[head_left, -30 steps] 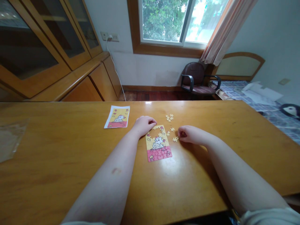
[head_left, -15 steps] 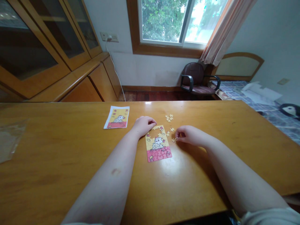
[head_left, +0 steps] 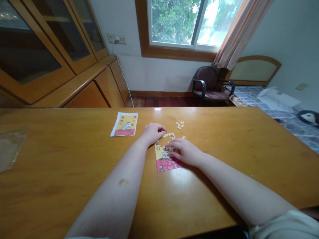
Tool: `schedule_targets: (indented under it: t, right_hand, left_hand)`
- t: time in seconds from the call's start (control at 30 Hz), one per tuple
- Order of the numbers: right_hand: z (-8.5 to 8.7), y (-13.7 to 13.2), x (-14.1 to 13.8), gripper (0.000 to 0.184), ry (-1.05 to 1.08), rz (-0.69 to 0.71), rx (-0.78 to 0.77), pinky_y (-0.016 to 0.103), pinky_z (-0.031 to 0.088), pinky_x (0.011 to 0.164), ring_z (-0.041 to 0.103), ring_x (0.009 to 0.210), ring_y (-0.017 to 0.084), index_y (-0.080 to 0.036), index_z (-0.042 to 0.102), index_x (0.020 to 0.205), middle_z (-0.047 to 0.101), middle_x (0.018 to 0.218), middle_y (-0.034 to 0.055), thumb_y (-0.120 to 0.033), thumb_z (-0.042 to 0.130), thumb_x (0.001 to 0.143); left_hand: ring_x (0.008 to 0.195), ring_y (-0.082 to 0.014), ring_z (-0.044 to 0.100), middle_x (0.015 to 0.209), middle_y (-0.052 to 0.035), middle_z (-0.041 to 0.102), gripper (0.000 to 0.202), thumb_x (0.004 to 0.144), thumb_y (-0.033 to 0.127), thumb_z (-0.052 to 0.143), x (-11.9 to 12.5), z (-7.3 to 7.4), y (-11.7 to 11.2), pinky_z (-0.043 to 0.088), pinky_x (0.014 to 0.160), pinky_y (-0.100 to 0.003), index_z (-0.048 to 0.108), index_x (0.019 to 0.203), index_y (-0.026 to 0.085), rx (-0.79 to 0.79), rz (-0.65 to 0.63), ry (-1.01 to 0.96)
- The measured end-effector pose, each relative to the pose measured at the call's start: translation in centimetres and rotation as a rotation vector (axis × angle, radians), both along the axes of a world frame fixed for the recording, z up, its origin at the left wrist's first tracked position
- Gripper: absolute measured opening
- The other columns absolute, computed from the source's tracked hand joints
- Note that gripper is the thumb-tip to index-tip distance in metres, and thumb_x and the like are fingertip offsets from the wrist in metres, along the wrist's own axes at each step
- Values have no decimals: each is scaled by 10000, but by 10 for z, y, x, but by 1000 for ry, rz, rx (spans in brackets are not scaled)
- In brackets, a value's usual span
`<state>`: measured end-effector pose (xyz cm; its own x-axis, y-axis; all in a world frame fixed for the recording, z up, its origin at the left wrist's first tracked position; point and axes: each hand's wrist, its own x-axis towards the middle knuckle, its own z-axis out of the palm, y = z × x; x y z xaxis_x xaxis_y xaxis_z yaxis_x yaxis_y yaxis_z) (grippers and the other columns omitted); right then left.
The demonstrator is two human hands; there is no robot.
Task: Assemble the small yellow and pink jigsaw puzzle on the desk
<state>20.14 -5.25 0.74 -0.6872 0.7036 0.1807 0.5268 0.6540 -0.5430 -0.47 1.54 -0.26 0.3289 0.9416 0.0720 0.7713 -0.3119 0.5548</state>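
The jigsaw (head_left: 163, 159) (yellow above pink) shows a ragged hole

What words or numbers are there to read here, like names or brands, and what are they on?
None that I can read.
Puzzle: pictures show; any tiny print is too small to read.
Picture card: the same.
Plastic bag: too blurred to tell.
White papers: too far off to tell.
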Motion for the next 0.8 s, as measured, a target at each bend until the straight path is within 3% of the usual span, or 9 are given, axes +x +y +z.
schedule_targets:
  t: [0.27, 0.6, 0.8]
  right_hand:
    - [4, 2, 13, 235, -62, 113, 172, 378, 434, 853, 601, 882, 202, -225, 737, 817, 686, 1015, 73, -379, 586, 912]
    - [1, 1, 8, 289, -136, 60, 164, 422, 416, 937, 568, 1055, 244, -244, 725, 1057, 620, 1243, 102, -444, 558, 931]
    - [1, 2, 10, 306, -162, 22, 192, 441, 408, 949, 560, 1068, 259, -235, 745, 997, 606, 1282, 102, -467, 559, 925]
  left_hand:
    - [919, -206, 649, 950, -10, 754, 182, 800, 289, 611, -1, -3, 1, 500, 803, -303, 767, 888, 255, 14, -6, 0]
    - [920, -208, 650, 935, -5, 755, 171, 792, 292, 628, 0, -3, 1, 505, 831, -308, 770, 883, 264, 10, 0, -2]
    - [910, -211, 648, 929, -6, 754, 172, 794, 299, 630, 0, -2, 0, 506, 810, -309, 770, 885, 260, 3, 7, -4]
